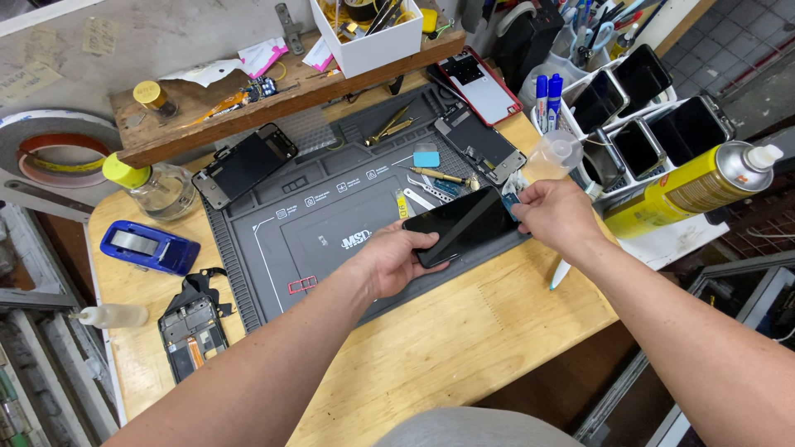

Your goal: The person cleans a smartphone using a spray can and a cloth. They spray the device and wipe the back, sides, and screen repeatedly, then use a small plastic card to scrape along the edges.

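- Pale wooden surface [464, 331], scuffed, with a grey repair mat [331, 223] laid across its middle.
- Black phone screen [464, 225] held just above the mat's 3 o'clock edge, tilted, glass up.
- Left hand [396, 258] at the screen's 8 o'clock end, fingers closed around its lower edge.
- Right hand [556, 213] at the screen's 3 o'clock end, fingers pinching the corner there.
- At the mat's 12 o'clock: brass tweezers [391, 126], a dark phone panel [246, 164], a raised wooden shelf [273, 103] bearing a white box [371, 41].
- At 9 o'clock of the mat: blue case [149, 247], clear bottle with yellow cap [153, 186], an opened phone frame [192, 331].
- At 2 o'clock: white rack of phones [646, 124], yellow spray can [696, 186] lying beside it.
- Beyond the surface at 1 o'clock: grey tiled floor [737, 37].
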